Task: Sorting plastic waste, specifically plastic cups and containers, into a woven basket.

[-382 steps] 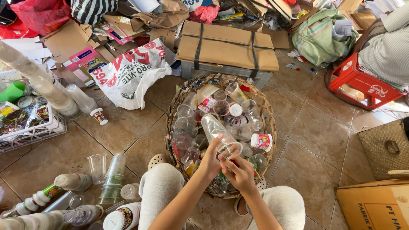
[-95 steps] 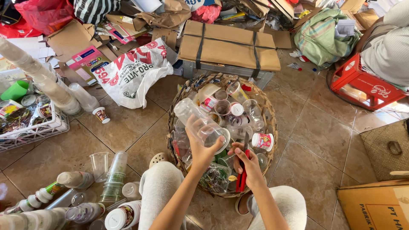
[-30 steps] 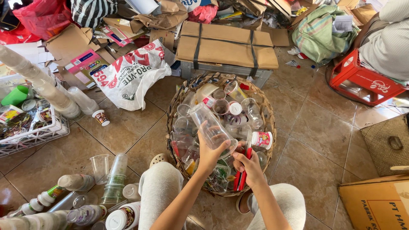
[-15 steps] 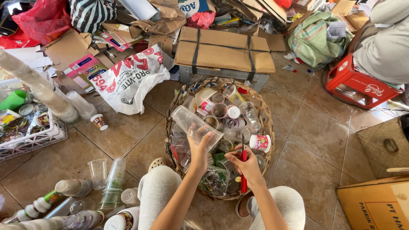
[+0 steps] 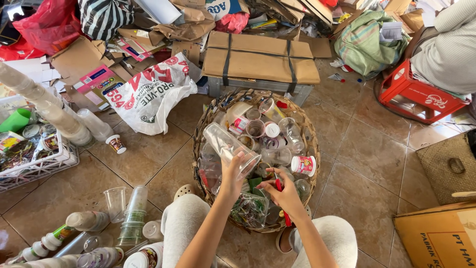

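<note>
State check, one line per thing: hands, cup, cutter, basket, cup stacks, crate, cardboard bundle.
left hand: gripping the clear plastic cup
clear plastic cup: held tilted over the basket, empty
right hand: closed on the red cutter
red cutter: held, mostly hidden by fingers
wicker basket: upright, filled with cups
stacked clear cups: nested, upright on the floor
red crate: upside down, a person sitting on it
cardboard bundle: flattened, strapped

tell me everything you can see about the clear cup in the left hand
The clear plastic cup looks thin, see-through and empty, widening from a narrow base to an open rim. It is tilted, base up and to the left, mouth down toward the person. The left hand grips it near the rim, holding it above the round wicker basket of other cups. The right hand is close by but apart from it.
</note>
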